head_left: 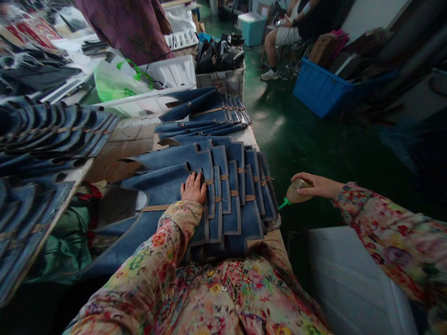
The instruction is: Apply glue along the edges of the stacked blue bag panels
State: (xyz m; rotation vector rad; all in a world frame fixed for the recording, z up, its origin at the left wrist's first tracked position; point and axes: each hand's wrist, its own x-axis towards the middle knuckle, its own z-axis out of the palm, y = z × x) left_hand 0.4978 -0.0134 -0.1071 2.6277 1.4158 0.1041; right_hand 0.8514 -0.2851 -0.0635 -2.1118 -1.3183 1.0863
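Two hands in flowered sleeves are working at the edge of a table. The left hand (193, 187) is lying flat and open, fingers together, pressing on a fanned stack of blue pieces (223, 195) that are overlapping one another like steps. The wrist is covering part of the stack, so the near edge of the top piece is hidden. Thin brown strips are crossing the pieces, but it is hard to tell whether they are tape or glue lines.

The right hand (316, 184) is closing around a small glue bottle (295, 193) with a green nozzle. The bottle is hanging in the air just beside the right edge of the stack, over the dark green floor (314, 139), and the nozzle is pointing left and slightly down toward the pieces without touching them. The fingers are hiding most of the bottle body.

Behind this stack, a second fan of blue pieces (206, 114) is lying farther along the table (115, 153). At the left, more dark pieces are lying in rows, cut off by the frame edge. A white crate (167, 79) is standing behind them with a green plastic bag beside it. A blue bin (321, 90) is standing on the floor at the right. Another person in purple clothing (129, 28) is standing at the top, cut off at the waist, and a seated person (293, 28) is only partly showing.
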